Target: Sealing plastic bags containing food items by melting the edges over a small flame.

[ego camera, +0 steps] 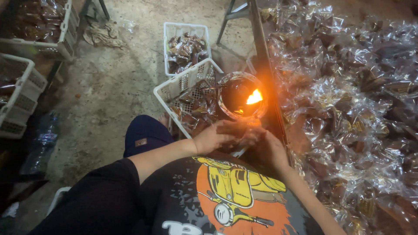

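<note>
Rough concrete floor (113, 82), white baskets (185, 85), packet-heaped table (348, 109); both hands' grip (241, 139) on a clear packet (237, 130) near flame (254, 96).

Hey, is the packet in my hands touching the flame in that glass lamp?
Apart. The head view shows the packet held between left hand and right hand, below the flame, with dark glass between them.

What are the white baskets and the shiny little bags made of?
The baskets look like hard white plastic, matte, with moulded lattice holes in the walls. The bags look like thin clear plastic film: it crinkles, glints under the light, and shows brown contents through it.
</note>
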